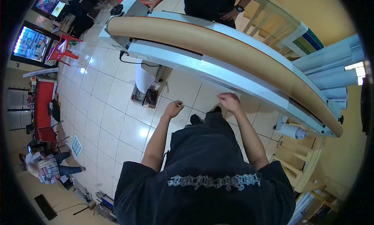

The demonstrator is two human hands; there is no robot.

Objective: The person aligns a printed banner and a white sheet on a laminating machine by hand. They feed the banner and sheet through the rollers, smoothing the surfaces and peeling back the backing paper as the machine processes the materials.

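Note:
My left hand (174, 108) hangs in the air above the tiled floor, its fingers curled in, with nothing visible in it. To the right, my right hand (230, 102) is also in the air, its fingers partly bent with a gap from the thumb, and holds nothing I can see. It is the nearer one to the long pale machine (167, 55), but looks apart from it. Along the machine's top lies a long tan roller (218, 41). At its left end is a black knob (117, 9).
Across the machine stands a person (210, 6), one hand on its left end. A white roll (145, 77) hangs beneath, by a box of tools (145, 96). Wooden racks (298, 155) and rolls (331, 61) stand right. Another person (48, 168) is far left, near red chairs (62, 49).

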